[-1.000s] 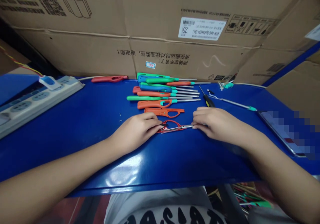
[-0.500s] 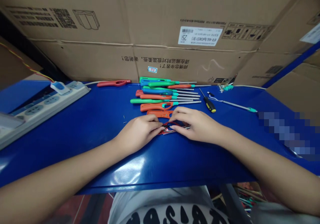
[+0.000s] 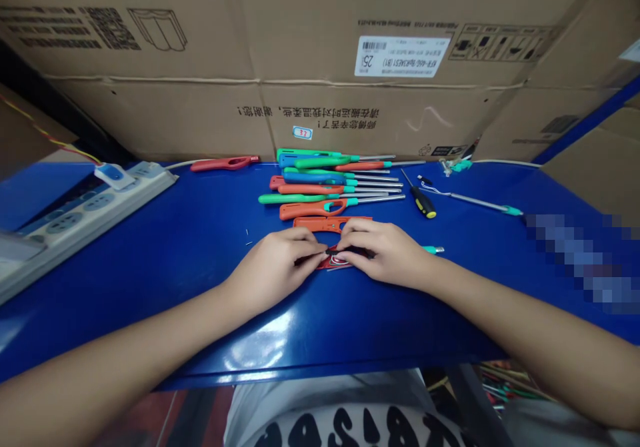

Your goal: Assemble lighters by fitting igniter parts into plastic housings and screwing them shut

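Note:
At the middle of the blue table, an opened red stick-lighter casing [image 3: 326, 264] lies under my fingertips. Thin white wire shows inside it. My left hand [image 3: 280, 260] is closed, thumb and forefinger pinching one end of a small black part [image 3: 332, 252]. From the other side, my right hand [image 3: 383, 250] is closed on the same part, its fingers hiding most of the casing. A turquoise tip with a metal end [image 3: 434, 250] sticks out beyond my right wrist. Just behind the fingers lies an orange casing half [image 3: 320, 224].
Several stick lighters [image 3: 313, 208] with metal tubes lie in a pile behind. To their right are a black-and-yellow screwdriver [image 3: 423, 202] and a loose metal tube with wires [image 3: 477, 202]. A red handle [image 3: 225, 163] and power strip [image 3: 85, 210] lie left. Cardboard [image 3: 200, 124] walls the back.
Both hands stay close together over the red casing, with small finger movements. My right hand sits slightly lower, and a turquoise tip now shows past its wrist. The view has shifted slightly.

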Demonstrator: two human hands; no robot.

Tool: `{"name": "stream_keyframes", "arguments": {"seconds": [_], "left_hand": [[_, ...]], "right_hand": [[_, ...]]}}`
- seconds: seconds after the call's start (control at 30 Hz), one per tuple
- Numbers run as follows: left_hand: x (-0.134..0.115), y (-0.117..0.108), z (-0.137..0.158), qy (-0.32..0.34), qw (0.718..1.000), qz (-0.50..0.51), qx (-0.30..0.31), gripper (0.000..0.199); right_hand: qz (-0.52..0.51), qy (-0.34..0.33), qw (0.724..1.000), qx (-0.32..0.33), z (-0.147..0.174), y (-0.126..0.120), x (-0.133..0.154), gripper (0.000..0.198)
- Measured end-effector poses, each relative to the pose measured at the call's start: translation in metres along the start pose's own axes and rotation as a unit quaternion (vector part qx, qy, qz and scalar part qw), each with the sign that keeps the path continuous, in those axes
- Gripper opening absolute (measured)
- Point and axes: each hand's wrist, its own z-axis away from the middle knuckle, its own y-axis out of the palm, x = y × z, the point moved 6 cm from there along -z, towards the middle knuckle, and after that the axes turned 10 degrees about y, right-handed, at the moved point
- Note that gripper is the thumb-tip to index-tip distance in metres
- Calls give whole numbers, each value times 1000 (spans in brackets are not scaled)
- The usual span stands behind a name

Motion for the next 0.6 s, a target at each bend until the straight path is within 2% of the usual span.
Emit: {"name": "stream_keyframes", "arguments": {"seconds": [0.17, 0.33, 0.5, 0.6], "left_hand": [[-8, -6, -1, -15, 1000, -10, 24, 21], [-13, -9, 3, -8, 996, -59, 62, 42], [-14, -5, 3, 42, 996, -57, 58, 35], [-12, -2, 3, 45, 995, -47, 72, 31]], "right_hand": [[63, -17, 998, -9, 1, 3, 1, 16], [197, -24, 980, -21, 5, 6, 6, 20], [278, -41, 960, -14, 7, 6, 14, 25], [294, -52, 954, 3, 7, 6, 17, 25]]}}
